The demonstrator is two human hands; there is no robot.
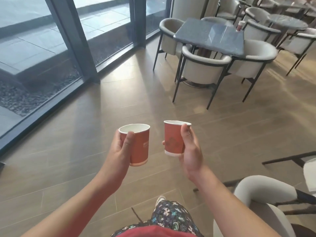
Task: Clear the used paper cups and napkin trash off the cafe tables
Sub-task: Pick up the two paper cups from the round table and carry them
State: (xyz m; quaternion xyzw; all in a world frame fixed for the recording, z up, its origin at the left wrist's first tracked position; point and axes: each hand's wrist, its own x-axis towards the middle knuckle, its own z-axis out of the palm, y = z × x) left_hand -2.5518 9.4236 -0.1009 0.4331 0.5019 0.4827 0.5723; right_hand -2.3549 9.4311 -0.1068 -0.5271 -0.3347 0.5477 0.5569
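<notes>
I hold two red paper cups out in front of me, above the wooden floor. My left hand [119, 147] grips one red cup [139, 146] upright, its white inside showing. My right hand [189, 147] is wrapped around a second red cup [173, 139], tilted slightly. A third red cup [239, 25] stands on the far right corner of a square dark grey table [205, 36] ahead at the upper right.
Pale tub chairs [203, 67] ring the square table, with a round table [287, 23] and more chairs behind. Another chair [259, 192] is close at my lower right. Floor-to-ceiling windows [51, 48] run along the left. Open floor lies between me and the tables.
</notes>
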